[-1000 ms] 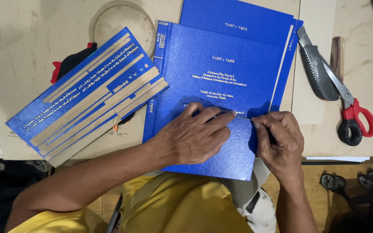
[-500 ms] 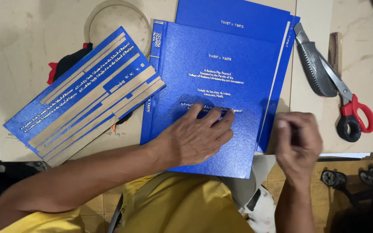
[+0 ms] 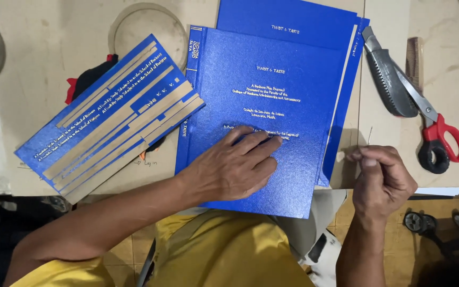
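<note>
Left hand (image 3: pixel 229 170) flat on blue hardbound book (image 3: pixel 264 106), centre frame; right hand (image 3: pixel 381 180) off its right edge.

Book's lower edge overhangs the table (image 3: pixel 43 64). Left fingers spread, pressing the cover. Right fingers pinched on a thin needle-like pin (image 3: pixel 369 135); earlier they touched the cover, now over bare table. Red-handled scissors (image 3: pixel 426 117) lie right; blue spine strips (image 3: pixel 112 117) crowd left.

Bare table (image 3: pixel 383 133) between the blue book (image 3: pixel 272 106) and the scissors (image 3: pixel 426 122) leaves a passage, while a blue cut sheet (image 3: pixel 107 117) crowds the book's other side.
</note>
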